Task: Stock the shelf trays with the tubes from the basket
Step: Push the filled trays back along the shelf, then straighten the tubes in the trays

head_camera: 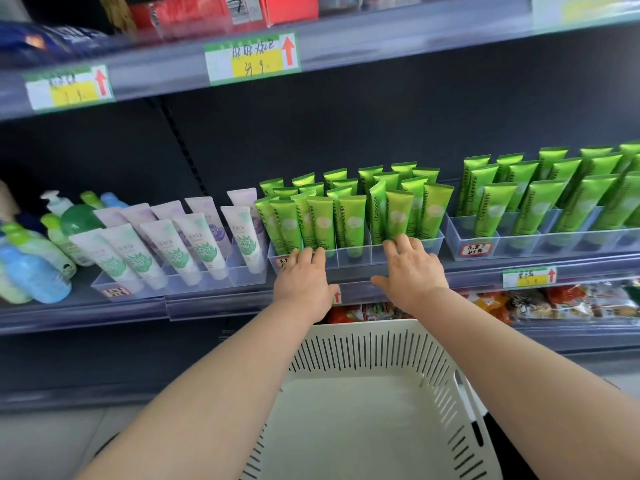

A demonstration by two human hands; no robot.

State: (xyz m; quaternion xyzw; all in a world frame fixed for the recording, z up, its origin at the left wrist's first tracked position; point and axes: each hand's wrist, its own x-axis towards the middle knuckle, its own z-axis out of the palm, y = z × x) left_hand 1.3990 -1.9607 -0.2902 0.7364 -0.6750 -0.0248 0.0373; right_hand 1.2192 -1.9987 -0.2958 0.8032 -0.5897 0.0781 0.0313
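Both my grips are flat and open, holding nothing. The left grip (304,277) lies with its fingers against the front wall of the tray (349,259). The right grip (410,268) has its fingertips at the same wall, touching the feet of the front tubes (353,220), with the thumb spread wide. The tray sits at the front edge of the shelf (221,303), about midway along it. It is packed with green tubes standing on their caps. The basket (381,344) below me shows a bare floor, so I judge the stocking about done and this to be squaring-up.

The trouble I foresee:

- **Skewing:** if one side pushes harder than the other, the tray turns. Its left corner is just beside the white-tube tray (173,284), so it would knock that first. The green tray (540,245) on the right has a little more gap.
- **Toppling:** the front wall is low and the tubes are tall. One tube (377,209) leans sideways, and a jolt could tip its neighbours forward over the wall.
- **Dragging:** if my fingers catch on the rim as I pull away, the tray could slide off the shelf's front edge.
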